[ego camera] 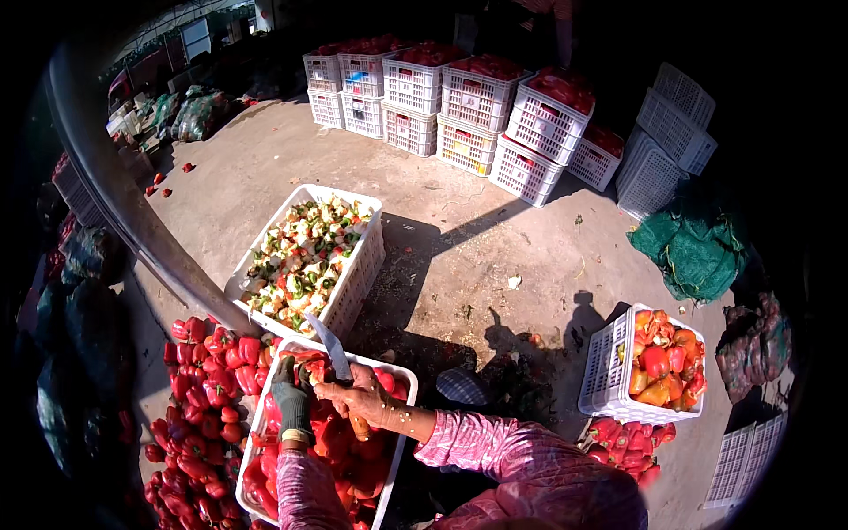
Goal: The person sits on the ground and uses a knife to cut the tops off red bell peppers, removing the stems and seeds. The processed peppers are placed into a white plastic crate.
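Note:
My left hand (292, 397), in a dark knit glove, grips a red bell pepper (314, 364) that looks cut open. My bare right hand (366, 396) holds a knife by its wooden handle (360, 427), the blade (333, 346) slanting up and left beside the pepper. Pale seeds stick to the right wrist. Both hands are over a white plastic crate (395, 457) with red bell peppers (338, 437) in it. Just beyond stands another white crate (361, 285), heaped with pepper cores and stems (308, 258).
A metal pole (142, 232) rises at left beside a pile of red peppers (199, 424). At right, a white crate (603, 371) holds orange-red peppers. Stacked crates of red peppers (470, 99) line the back. A green mesh bag (692, 252) lies at right. Seeds litter the concrete floor (490, 245).

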`<state>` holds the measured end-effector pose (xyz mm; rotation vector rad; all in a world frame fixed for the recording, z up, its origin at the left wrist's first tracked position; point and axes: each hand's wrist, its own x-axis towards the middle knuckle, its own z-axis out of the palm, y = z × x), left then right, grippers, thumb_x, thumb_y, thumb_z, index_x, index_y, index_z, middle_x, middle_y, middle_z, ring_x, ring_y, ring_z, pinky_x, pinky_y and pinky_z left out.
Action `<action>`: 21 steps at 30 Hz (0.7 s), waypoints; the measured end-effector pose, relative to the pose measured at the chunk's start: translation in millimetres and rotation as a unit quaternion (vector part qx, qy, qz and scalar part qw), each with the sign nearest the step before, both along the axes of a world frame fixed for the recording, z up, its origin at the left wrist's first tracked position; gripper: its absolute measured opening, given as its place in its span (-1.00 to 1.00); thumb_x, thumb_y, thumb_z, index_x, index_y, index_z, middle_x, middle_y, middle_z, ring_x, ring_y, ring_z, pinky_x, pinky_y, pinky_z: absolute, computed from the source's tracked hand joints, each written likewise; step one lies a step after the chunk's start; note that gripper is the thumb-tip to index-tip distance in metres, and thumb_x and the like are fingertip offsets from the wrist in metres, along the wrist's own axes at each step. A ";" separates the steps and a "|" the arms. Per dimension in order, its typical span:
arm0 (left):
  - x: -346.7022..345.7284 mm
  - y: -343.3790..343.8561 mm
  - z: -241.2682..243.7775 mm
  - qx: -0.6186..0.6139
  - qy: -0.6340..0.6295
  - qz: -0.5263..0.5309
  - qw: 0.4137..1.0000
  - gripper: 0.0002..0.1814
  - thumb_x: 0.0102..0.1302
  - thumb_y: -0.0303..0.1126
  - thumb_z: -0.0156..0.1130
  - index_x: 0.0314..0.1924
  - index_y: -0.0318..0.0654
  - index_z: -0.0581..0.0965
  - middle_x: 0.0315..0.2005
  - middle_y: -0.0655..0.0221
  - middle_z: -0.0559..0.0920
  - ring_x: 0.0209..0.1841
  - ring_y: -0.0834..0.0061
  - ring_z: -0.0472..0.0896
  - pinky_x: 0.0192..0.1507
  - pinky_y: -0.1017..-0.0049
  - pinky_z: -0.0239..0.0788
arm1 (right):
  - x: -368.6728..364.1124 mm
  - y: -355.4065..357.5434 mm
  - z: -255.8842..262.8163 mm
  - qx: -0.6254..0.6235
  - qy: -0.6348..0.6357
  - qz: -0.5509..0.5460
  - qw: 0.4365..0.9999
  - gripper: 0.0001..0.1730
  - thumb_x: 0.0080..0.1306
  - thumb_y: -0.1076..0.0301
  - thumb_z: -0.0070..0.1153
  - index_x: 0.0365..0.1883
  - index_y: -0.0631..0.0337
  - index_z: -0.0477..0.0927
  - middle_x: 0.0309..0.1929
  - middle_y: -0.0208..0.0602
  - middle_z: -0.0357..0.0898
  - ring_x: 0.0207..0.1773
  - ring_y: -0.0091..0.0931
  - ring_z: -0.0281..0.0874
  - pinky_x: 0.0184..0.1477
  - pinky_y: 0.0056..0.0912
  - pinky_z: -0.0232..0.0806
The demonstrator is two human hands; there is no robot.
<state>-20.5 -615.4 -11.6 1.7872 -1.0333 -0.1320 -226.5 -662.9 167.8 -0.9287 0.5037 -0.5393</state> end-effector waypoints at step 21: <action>49.9 34.7 -142.2 0.257 -0.067 -0.051 0.963 -0.31 -0.08 -0.18 0.39 0.11 -0.29 0.51 0.28 -0.04 0.33 0.33 0.00 0.28 0.34 0.24 0.13 | 1.6 2.0 -14.4 0.025 0.004 0.040 0.999 -0.59 0.18 0.02 0.30 -0.28 0.18 0.53 -0.48 -0.48 0.52 -0.64 -0.69 0.31 -0.63 -0.62 0.17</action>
